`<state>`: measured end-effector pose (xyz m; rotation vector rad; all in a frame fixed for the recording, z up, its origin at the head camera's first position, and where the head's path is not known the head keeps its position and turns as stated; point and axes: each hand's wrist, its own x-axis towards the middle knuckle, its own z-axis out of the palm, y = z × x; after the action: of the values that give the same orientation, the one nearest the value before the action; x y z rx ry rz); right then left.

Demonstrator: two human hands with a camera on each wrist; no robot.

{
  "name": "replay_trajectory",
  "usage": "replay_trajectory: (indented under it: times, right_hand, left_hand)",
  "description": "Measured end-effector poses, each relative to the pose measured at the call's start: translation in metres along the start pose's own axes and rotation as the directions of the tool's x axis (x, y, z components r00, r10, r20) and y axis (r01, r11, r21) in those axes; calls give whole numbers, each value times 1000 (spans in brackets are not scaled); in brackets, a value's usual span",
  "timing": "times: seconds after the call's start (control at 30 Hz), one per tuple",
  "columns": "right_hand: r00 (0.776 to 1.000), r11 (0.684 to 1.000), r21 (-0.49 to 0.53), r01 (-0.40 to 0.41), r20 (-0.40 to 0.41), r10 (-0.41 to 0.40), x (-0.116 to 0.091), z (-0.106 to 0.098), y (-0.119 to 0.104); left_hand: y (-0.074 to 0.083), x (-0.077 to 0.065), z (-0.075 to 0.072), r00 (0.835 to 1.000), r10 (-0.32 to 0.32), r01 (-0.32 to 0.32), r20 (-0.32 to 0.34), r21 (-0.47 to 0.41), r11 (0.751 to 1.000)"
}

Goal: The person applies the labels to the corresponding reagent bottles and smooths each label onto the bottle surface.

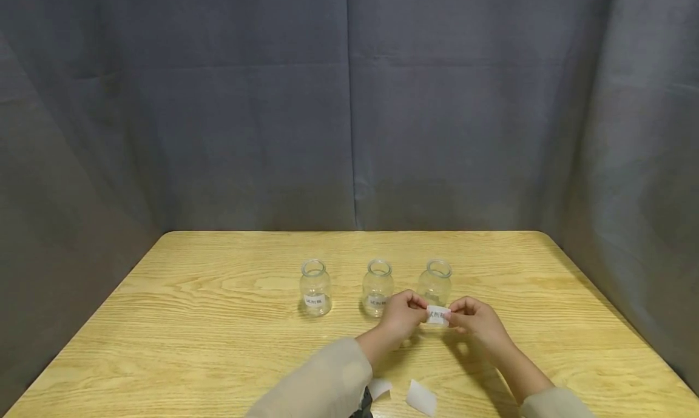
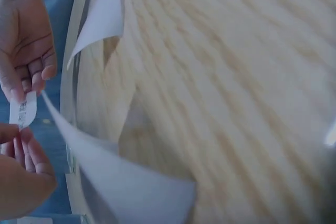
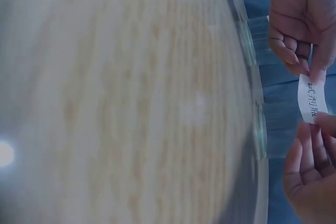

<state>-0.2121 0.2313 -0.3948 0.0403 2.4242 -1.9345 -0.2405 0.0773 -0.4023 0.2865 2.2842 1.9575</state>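
Between both hands a small white label (image 1: 437,315) with printed black characters is stretched flat, just in front of the right glass jar (image 1: 435,281). My left hand (image 1: 400,316) pinches its left end between thumb and fingertips. The other end is pinched the same way by my right hand (image 1: 482,324). Both wrist views show the label (image 3: 312,99) spanning the fingertips, slightly curved. The lower front of the right jar is partly hidden behind the label and fingers.
The left jar (image 1: 315,283) and middle jar (image 1: 378,283) bear similar white labels and stand open-topped in a row. Two blank white paper pieces, one curled (image 1: 378,387) and one flatter (image 1: 422,398), lie near the front. A dark object (image 1: 363,407) shows beside the left sleeve.
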Motion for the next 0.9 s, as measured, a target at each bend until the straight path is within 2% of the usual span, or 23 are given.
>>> replay_trajectory:
  times: [0.37,0.5,0.73,0.9]
  right_hand:
    - [994,996,-88,-12,-107,2,11,3,-2]
    - [993,996,-86,-11,-116,1,13,2,-2]
    - [990,999,-47,-6,-138,-1,16,2,-1]
    - [993,999,-42,24,-118,-29,17,0,1]
  left_hand:
    - [1,8,12,988,-7,14,-152,43,999]
    - [1,10,13,985,1,7,-174,49,999]
    - [0,10,16,977,30,-2,-213,129,992]
    - [0,10,18,975,30,-3,-220,122,992]
